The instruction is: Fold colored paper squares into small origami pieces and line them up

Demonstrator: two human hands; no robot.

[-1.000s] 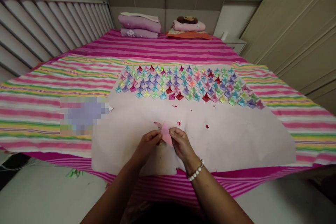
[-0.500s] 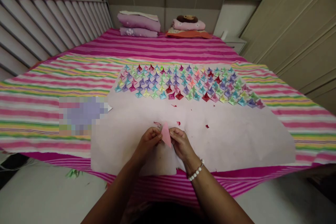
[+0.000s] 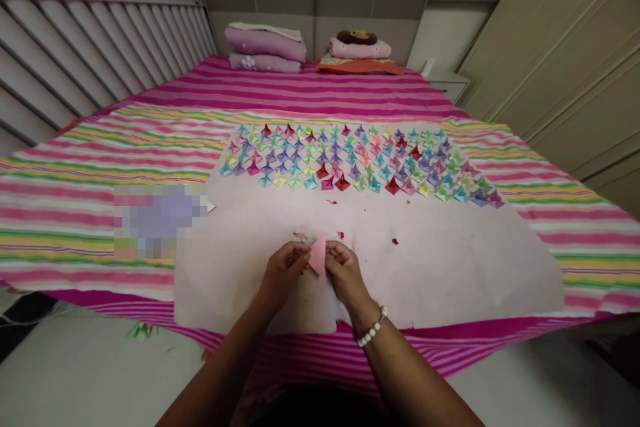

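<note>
My left hand (image 3: 281, 273) and my right hand (image 3: 344, 271) pinch a small pink folded paper piece (image 3: 318, 255) between their fingertips, held just above a large pale pink sheet (image 3: 450, 267) spread on the bed. A white bead bracelet (image 3: 371, 327) sits on my right wrist. Farther back on the sheet lie several rows of small folded paper shapes (image 3: 357, 163) in many colours. A few tiny red scraps (image 3: 394, 241) lie on the sheet near my hands.
The bed wears a pink, green and yellow striped cover (image 3: 80, 160). Folded purple bedding (image 3: 265, 48) and a pink pillow (image 3: 360, 48) rest at the headboard. A slatted rail (image 3: 75, 60) runs along the left, wardrobe doors (image 3: 575, 60) on the right. A blurred patch (image 3: 157, 219) lies left of the sheet.
The pink piece has been turned and folded smaller between my fingers, and my fingertips have closed in around it. My hands stay at the same spot.
</note>
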